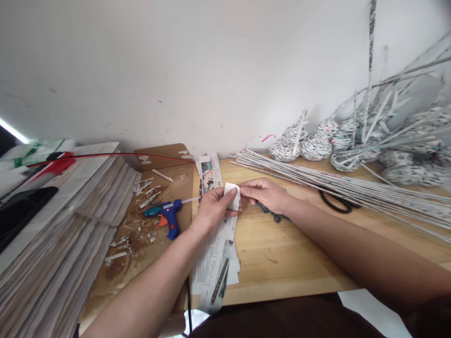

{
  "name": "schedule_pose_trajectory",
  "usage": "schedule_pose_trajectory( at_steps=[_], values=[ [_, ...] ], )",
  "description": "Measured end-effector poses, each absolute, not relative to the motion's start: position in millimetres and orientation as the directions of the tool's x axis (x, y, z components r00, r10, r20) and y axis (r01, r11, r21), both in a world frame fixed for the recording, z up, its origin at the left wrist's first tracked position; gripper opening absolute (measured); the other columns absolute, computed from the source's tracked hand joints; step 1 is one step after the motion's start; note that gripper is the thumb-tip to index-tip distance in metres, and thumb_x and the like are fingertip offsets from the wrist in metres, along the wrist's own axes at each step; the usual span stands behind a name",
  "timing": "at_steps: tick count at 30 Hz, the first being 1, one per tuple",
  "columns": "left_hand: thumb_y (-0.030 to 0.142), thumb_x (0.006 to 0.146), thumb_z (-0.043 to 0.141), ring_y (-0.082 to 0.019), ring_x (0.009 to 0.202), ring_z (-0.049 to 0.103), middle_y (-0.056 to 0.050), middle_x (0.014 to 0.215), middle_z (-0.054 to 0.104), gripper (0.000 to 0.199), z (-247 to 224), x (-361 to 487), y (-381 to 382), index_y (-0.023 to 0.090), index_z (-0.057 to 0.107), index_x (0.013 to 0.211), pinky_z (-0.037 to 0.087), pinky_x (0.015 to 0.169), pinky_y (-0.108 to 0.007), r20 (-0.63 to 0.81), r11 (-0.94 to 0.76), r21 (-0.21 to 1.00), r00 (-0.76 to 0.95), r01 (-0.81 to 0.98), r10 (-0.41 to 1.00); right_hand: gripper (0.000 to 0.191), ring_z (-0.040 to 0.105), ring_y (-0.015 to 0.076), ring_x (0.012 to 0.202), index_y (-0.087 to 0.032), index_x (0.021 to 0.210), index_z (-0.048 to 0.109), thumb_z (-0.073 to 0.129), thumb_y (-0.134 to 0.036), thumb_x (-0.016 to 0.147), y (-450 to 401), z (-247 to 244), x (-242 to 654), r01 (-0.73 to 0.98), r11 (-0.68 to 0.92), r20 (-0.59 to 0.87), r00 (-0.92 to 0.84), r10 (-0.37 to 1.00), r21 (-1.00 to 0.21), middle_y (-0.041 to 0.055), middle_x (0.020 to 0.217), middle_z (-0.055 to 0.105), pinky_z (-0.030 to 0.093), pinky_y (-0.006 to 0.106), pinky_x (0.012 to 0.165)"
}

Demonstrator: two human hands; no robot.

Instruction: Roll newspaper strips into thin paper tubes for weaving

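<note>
My left hand [215, 209] pinches a small white paper piece [231, 196] between thumb and fingers. At its right edge, my right hand [262, 193] has its thumb and forefinger pressed together; whatever they grip is too small to make out. Beneath the left hand lie newspaper strips [211, 263], running from the table's front edge toward the wall. A dark, knobbly object [276, 217] shows partly behind my right wrist. To the left of my hands, a blue glue gun [171, 217] with an orange trigger lies on its side.
Stacked newspapers [81, 225] fill the left, with a dark phone-like object [26, 211] on top. Paper scraps [151, 192] litter a brown board. Rolled paper sticks [334, 188] lie at right, over black scissor handles [334, 201]. Woven paper forms [317, 146] stand along the wall.
</note>
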State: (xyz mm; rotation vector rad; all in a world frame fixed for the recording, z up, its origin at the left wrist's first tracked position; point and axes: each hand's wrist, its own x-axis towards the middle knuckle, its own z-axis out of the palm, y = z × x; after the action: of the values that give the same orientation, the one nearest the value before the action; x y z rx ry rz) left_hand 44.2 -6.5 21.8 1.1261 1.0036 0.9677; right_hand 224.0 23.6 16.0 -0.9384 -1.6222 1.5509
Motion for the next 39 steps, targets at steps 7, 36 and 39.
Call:
schedule_pose_trajectory(
  at_steps=[7, 36, 39],
  values=[
    [0.051, 0.075, 0.069, -0.016, 0.062, 0.065, -0.005, 0.072, 0.069, 0.038, 17.9, 45.2, -6.5, 0.014, 0.069, 0.085, 0.054, 0.053, -0.024, -0.117, 0.121, 0.993, 0.224, -0.002, 0.968, 0.033, 0.049, 0.0098, 0.053, -0.018, 0.093, 0.074, 0.064, -0.048, 0.08, 21.6, 13.4, 220.9, 0.051, 0.032, 0.005, -0.451, 0.893, -0.998, 0.002, 0.067, 0.067, 0.034, 0.021, 0.044],
    [0.05, 0.079, 0.066, -0.017, 0.065, 0.069, -0.005, 0.069, 0.068, 0.038, 23.4, 43.3, -7.4, 0.013, 0.065, 0.088, 0.056, 0.055, -0.023, -0.085, 0.103, 0.99, 0.166, -0.1, 0.982, 0.051, 0.051, 0.0166, 0.057, -0.019, 0.063, 0.067, 0.047, -0.059, 0.088, 38.2, 42.4, 258.3, 0.9, 0.415, 0.073, -0.408, 0.91, -0.138, 0.006, 0.06, 0.063, 0.022, 0.029, 0.055],
    [0.051, 0.079, 0.066, -0.016, 0.063, 0.068, -0.004, 0.068, 0.069, 0.039, 23.6, 43.6, -7.3, 0.014, 0.065, 0.087, 0.056, 0.054, -0.023, -0.092, 0.111, 0.987, 0.159, -0.118, 0.983, 0.057, 0.047, 0.0144, 0.053, -0.018, 0.067, 0.068, 0.045, -0.068, 0.084, 36.9, 45.7, 258.9, 0.859, 0.448, 0.016, -0.459, 0.888, -0.246, 0.0037, 0.057, 0.061, 0.023, 0.028, 0.053]
  ],
)
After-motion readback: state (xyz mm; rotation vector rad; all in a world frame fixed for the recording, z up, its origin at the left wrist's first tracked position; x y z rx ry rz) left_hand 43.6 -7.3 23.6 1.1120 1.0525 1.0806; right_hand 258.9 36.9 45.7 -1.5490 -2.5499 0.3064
